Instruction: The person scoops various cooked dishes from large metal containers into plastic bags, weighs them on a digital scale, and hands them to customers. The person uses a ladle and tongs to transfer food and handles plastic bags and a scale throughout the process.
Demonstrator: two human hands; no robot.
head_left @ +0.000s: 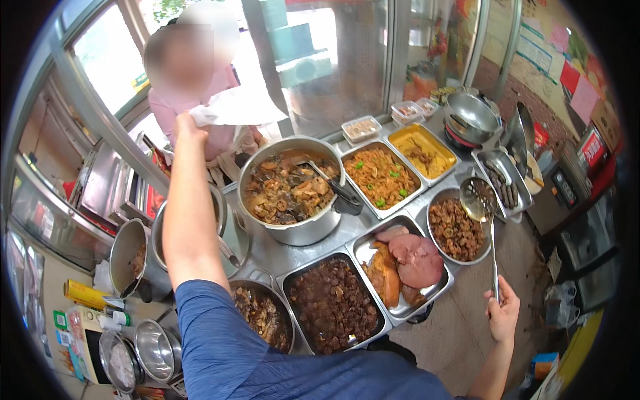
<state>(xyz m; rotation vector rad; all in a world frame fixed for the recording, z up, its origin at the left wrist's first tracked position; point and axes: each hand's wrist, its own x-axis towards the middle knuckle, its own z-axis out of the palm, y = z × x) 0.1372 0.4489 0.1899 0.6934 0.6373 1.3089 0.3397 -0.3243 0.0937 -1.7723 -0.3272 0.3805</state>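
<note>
My left hand (191,131) is stretched forward across the counter and grips a white, thin bag (245,107), seemingly plastic, by its left end. The bag hangs in front of a person in a pink top (165,112) beyond the counter. In my right hand (504,312) is the long handle of a metal slotted ladle (478,200). Its perforated bowl rests over the right side of a round pan of browned diced meat (452,230). Left of that pan, a steel tray (357,245) holds large pieces of cooked meat (415,260).
A deep pot of stew (290,187) with a ladle in it stands mid-counter. Beside it are trays of shredded food with green slices (382,175) and yellow food (422,150). A tray of dark stewed chunks (332,302) lies nearest my body. Glass panes (340,65) border the far side.
</note>
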